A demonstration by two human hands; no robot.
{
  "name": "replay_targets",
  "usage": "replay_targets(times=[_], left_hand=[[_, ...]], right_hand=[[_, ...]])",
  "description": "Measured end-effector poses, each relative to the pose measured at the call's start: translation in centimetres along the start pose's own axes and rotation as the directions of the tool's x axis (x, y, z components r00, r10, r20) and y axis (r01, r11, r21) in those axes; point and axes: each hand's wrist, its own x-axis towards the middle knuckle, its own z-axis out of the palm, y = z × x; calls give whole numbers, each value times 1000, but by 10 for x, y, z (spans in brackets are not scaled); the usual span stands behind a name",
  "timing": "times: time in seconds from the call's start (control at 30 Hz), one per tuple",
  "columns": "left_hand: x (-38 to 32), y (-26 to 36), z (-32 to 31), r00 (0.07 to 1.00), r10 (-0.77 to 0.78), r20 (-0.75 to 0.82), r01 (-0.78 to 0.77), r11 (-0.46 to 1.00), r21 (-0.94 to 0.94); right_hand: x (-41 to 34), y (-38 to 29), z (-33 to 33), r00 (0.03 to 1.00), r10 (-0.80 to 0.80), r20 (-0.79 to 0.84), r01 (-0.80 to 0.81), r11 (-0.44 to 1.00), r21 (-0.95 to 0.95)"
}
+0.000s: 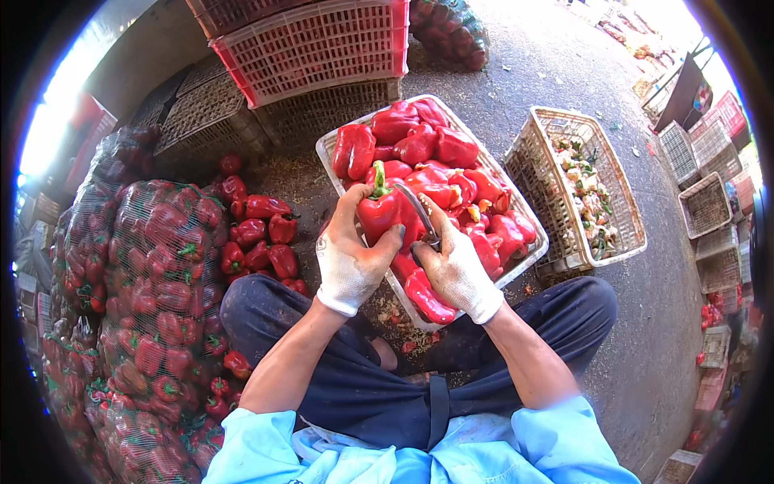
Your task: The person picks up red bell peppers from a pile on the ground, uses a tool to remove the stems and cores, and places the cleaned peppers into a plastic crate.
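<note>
My left hand (357, 248), in a stained white knit glove, grips a red bell pepper (380, 213) with its green stem upward. In my right hand (450, 254), gloved the same way, is a small curved knife (418, 209). Its blade lies against the pepper's right side, close to the stem; whether it has cut in, I cannot tell. Both hands are over a pale plastic crate (523, 221) heaped with red peppers (417, 142). Several of those peppers show a pale, opened stem end.
A second crate (611, 181) on the right holds cut stems and cores (583, 199). Loose peppers (260, 236) lie on the floor at left, beside full mesh sacks (163, 272). Stacked crates (320, 51) stand ahead, with another mesh sack (450, 33) behind.
</note>
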Motion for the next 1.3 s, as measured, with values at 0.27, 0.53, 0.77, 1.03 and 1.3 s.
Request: replay_targets(times=[0.27, 0.53, 0.77, 1.03, 1.3], left_hand=[[4, 2, 1, 996, 53, -70, -46, 994, 98], [23, -4, -4, 970, -30, -240, -12, 985, -171], [44, -30, -33, 899, -394, -192, 159, 701, -695], [23, -11, -7, 972, -230, -41, 193, 888, -418], [16, -6, -21, 931, -331, 155, 352, 696, -626]], right_hand=[[12, -1, 4, 999, -53, -5, 53, 998, -27], [18, 16, 19, 996, -87, 33, 90, 989, -114], [-10, -9, -16, 985, 160, 65, -142, 964, -224], [35, -24, -11, 999, 34, -40, -26, 981, 193], [40, -29, -39, 903, 404, 144, -429, 862, 270]])
